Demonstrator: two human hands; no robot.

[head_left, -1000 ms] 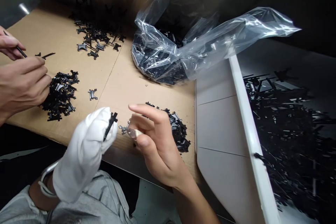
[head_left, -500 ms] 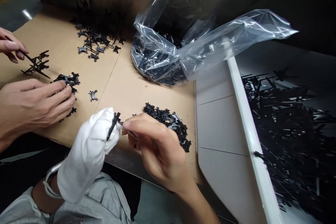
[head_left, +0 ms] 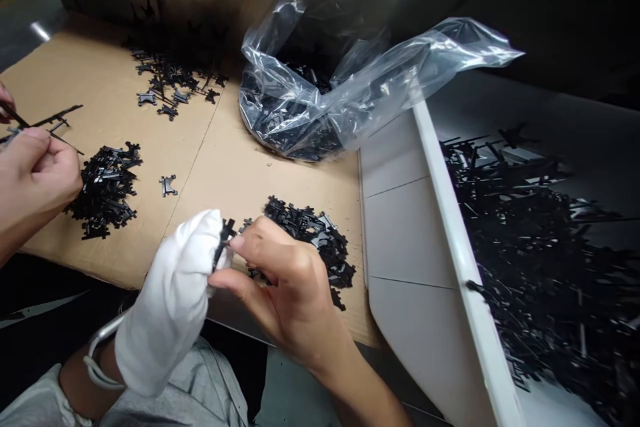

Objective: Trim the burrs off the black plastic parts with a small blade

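Note:
My left hand (head_left: 170,293), in a white glove, pinches a small black plastic part (head_left: 227,232) upright between its fingers. My bare right hand (head_left: 295,287) is closed close against it, index fingertip at the part and thumb touching near its lower end. A thin metal tool showed at the right fingertips a moment ago; now it is mostly hidden by the fingers. Behind my right hand lies a pile of similar black parts (head_left: 320,233). One loose black part (head_left: 169,185) rests on the cardboard-covered table (head_left: 200,173), beyond my glove.
At left, another person's hand (head_left: 40,167) holds a black plastic sprue (head_left: 55,121) beside a second pile (head_left: 107,190). More parts (head_left: 165,90) lie farther back. A clear plastic bag (head_left: 295,107) holds black pieces. A white-walled bin (head_left: 450,233) with black scraps stands at right.
My right thumb has come down and forward to the lower end of the part. The other person's hand has moved left, off the pile, to the sprue. The view has shifted slightly.

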